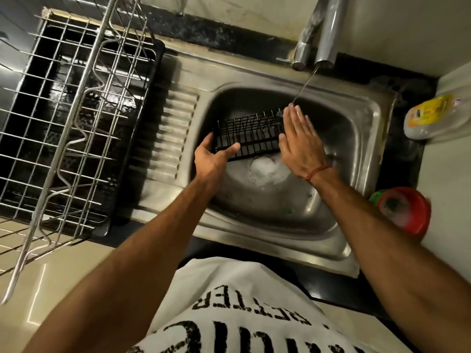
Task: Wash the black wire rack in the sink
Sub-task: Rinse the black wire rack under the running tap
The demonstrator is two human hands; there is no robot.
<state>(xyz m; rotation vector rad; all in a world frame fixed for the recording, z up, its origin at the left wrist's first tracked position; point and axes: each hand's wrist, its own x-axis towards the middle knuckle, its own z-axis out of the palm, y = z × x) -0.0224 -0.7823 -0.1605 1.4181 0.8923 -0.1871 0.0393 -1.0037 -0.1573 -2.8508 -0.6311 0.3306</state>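
The steel sink (364, 128) holds the black wire rack (251, 135), which sits tilted in the far half of the basin, above a patch of white foam (263, 170) over the drain. A thin stream of water (304, 84) runs from the tap (328, 34) down to the rack's far right corner. To the left, a silver dish rack (76, 118) stands on a black tray (158, 72) on the bench. On the right side of the bench lie a yellow-labelled bottle (430, 115) and a red tub (405, 212) with suds inside.

The left hand (212, 156) reaches in from the near left, its grip clamped on the rack's left end, thumb over the near edge. The right hand (300, 138) is flat, fingers straight and together, pressed against the rack's right end. A red thread (318, 171) circles its wrist.
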